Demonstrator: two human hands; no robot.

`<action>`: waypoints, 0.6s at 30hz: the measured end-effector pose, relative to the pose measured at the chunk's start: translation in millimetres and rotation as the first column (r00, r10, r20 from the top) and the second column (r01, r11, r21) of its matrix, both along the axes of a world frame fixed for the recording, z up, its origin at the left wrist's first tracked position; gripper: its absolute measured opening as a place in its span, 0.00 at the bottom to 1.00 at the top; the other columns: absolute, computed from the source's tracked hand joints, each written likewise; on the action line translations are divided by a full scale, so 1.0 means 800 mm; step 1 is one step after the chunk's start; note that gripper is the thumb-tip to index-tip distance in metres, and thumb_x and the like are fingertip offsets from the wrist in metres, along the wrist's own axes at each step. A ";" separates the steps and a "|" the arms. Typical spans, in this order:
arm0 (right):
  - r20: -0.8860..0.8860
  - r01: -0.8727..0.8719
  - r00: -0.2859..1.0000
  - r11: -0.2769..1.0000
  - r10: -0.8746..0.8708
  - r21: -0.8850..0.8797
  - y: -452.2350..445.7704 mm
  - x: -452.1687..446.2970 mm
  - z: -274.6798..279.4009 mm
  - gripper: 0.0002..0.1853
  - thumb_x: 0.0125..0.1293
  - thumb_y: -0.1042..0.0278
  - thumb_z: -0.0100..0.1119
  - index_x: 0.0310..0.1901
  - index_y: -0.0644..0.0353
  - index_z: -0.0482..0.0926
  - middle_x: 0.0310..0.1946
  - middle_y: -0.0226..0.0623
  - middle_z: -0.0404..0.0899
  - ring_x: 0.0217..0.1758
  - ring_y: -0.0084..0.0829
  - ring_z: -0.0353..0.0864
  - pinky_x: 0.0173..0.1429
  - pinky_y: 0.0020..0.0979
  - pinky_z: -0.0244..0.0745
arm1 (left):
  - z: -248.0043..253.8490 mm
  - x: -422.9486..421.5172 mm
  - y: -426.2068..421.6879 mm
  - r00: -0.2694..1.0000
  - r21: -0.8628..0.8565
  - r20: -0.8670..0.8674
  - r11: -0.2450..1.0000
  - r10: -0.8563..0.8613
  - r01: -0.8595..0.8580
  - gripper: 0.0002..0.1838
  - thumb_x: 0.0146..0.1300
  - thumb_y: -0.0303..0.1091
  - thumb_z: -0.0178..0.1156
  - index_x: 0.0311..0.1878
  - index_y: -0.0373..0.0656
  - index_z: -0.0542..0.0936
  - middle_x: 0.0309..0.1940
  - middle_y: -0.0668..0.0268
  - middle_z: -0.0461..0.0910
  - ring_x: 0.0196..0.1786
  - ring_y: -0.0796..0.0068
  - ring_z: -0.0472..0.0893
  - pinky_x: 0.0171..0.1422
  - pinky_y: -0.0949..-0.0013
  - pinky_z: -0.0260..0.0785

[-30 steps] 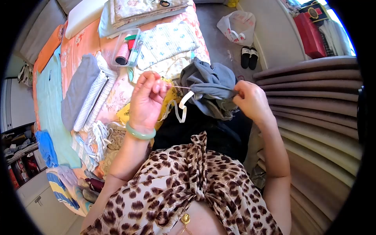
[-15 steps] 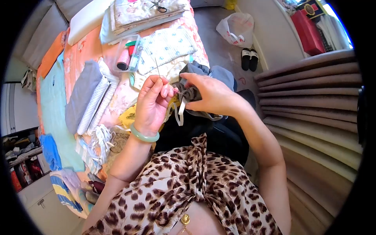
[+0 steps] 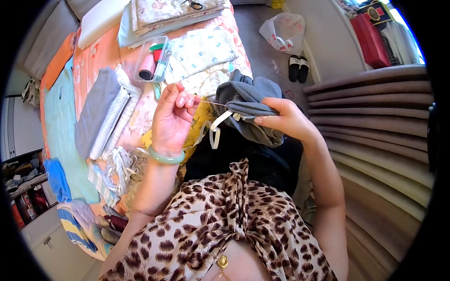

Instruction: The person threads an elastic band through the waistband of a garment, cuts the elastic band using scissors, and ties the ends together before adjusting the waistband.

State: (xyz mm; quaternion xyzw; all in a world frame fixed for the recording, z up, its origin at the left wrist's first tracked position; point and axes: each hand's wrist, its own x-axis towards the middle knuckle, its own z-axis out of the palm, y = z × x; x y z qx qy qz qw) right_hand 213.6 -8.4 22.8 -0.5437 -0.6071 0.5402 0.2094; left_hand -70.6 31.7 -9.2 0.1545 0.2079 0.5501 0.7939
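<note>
My left hand (image 3: 172, 112) is raised, fingertips pinched on a thin needle (image 3: 174, 78) that barely shows. From these fingers a pinkish thread (image 3: 210, 102) runs taut to the gathered edge of a grey cloth (image 3: 251, 96). My right hand (image 3: 286, 117) grips that cloth on its right side, thumb and fingers closed over a fold. White elastic band (image 3: 216, 125) comes out of the cloth's edge and loops down between my hands. Behind the left hand lies yellow patterned fabric (image 3: 202, 114).
On the bed stand a clear plastic box (image 3: 143, 58) with thread spools, folded floral fabric (image 3: 201, 51) and a folded grey-and-white stack (image 3: 101, 110). Scissors (image 3: 194, 5) rest on the far pile. A plastic bag (image 3: 283, 33) and slippers (image 3: 298, 69) are on the floor; a pleated beige surface (image 3: 375, 117) is at right.
My right hand has gone from spread beside the thread to gripping the grey cloth farther right. My left hand has shifted slightly left, and the thread between them is longer.
</note>
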 end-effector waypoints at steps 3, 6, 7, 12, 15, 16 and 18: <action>-0.144 0.045 0.987 0.985 -0.069 -0.164 -0.006 0.001 -0.003 0.13 0.66 0.63 0.66 0.38 0.66 0.79 0.27 0.24 0.70 0.34 0.17 0.66 0.38 0.25 0.66 | -0.011 -0.001 -0.003 0.999 -0.055 0.037 0.998 0.008 -0.006 0.05 0.72 0.32 0.57 0.44 0.40 0.77 0.25 0.72 0.69 0.34 0.76 0.73 0.61 0.64 0.72; -0.089 0.032 0.995 0.996 -0.040 -0.085 -0.008 0.005 -0.012 0.14 0.69 0.61 0.63 0.40 0.66 0.79 0.28 0.22 0.70 0.34 0.17 0.66 0.39 0.24 0.66 | -0.021 0.004 -0.006 0.997 -0.095 0.076 0.995 0.013 -0.006 0.05 0.72 0.31 0.57 0.44 0.39 0.77 0.25 0.71 0.70 0.34 0.76 0.73 0.61 0.64 0.72; -0.111 0.035 0.993 0.994 -0.046 -0.101 -0.009 0.006 -0.017 0.14 0.70 0.60 0.62 0.40 0.66 0.79 0.28 0.23 0.71 0.34 0.17 0.66 0.39 0.24 0.66 | -0.027 0.004 -0.007 0.997 -0.106 0.070 0.994 0.014 -0.007 0.05 0.72 0.31 0.56 0.44 0.39 0.77 0.25 0.71 0.70 0.34 0.76 0.73 0.60 0.64 0.72; -0.117 0.096 0.986 0.982 -0.116 -0.165 -0.021 0.015 -0.029 0.11 0.69 0.64 0.60 0.40 0.66 0.79 0.31 0.21 0.73 0.37 0.15 0.66 0.42 0.21 0.64 | -0.037 0.008 -0.007 0.999 -0.123 0.032 0.992 -0.009 0.013 0.06 0.72 0.31 0.56 0.43 0.39 0.77 0.26 0.71 0.71 0.34 0.75 0.74 0.60 0.64 0.73; -0.035 0.141 0.988 0.974 -0.150 -0.176 -0.015 0.015 -0.024 0.09 0.66 0.68 0.59 0.40 0.67 0.80 0.31 0.25 0.74 0.37 0.17 0.68 0.44 0.23 0.66 | -0.033 0.023 -0.012 1.000 -0.090 0.002 0.996 -0.022 0.022 0.06 0.73 0.32 0.56 0.43 0.39 0.77 0.25 0.71 0.70 0.34 0.76 0.74 0.60 0.65 0.74; 0.096 0.156 0.985 0.981 -0.146 -0.117 -0.010 0.007 -0.023 0.09 0.62 0.71 0.58 0.39 0.67 0.80 0.29 0.30 0.75 0.37 0.21 0.71 0.46 0.26 0.68 | -0.033 0.032 -0.016 0.999 -0.124 -0.024 0.992 -0.029 0.026 0.07 0.72 0.33 0.57 0.42 0.39 0.78 0.25 0.72 0.70 0.33 0.76 0.74 0.60 0.65 0.75; 0.242 0.035 0.967 0.982 -0.081 0.186 -0.003 -0.011 -0.022 0.15 0.57 0.73 0.60 0.47 0.65 0.79 0.39 0.42 0.80 0.43 0.35 0.78 0.51 0.34 0.72 | -0.033 0.050 -0.023 0.995 -0.133 0.041 0.986 -0.095 0.100 0.06 0.73 0.33 0.56 0.43 0.40 0.76 0.25 0.72 0.70 0.35 0.76 0.74 0.60 0.66 0.75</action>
